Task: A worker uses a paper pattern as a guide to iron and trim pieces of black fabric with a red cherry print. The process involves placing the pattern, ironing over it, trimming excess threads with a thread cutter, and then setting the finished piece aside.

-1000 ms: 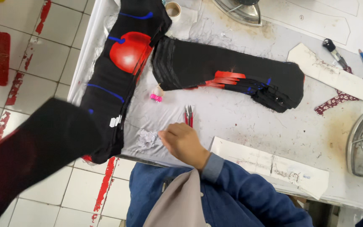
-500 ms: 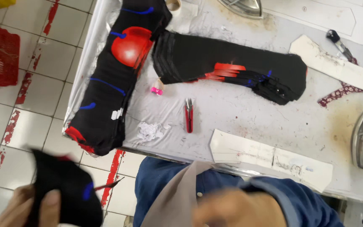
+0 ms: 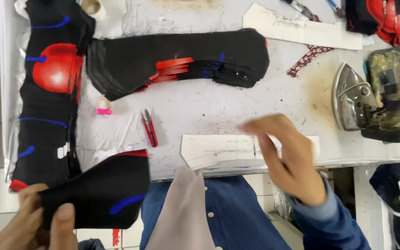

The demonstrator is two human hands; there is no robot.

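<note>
My left hand (image 3: 38, 222) grips a black sock (image 3: 100, 192) with a blue stripe and red edge, held at the table's near left corner. Blurred by motion, my right hand (image 3: 288, 155) hovers open over a white cardboard sock form (image 3: 218, 150) lying at the table's front edge. A pile of black socks with red and blue marks (image 3: 181, 60) lies across the table's middle. Another pile of black socks with a red patch (image 3: 49, 92) runs down the left side. Small red snips (image 3: 149, 127) lie between the piles and the form.
An iron lying on its side (image 3: 355, 99) sits at the right with a camouflage-covered object (image 3: 392, 88) beside it. A second white form (image 3: 297, 30) lies at the back. A pink clip (image 3: 103, 111), tape roll (image 3: 92, 7) and more dark socks (image 3: 385, 18) are around.
My left hand brought the black sock up from beside my lap to the table's corner. My right hand rose from my lap to above the cardboard form.
</note>
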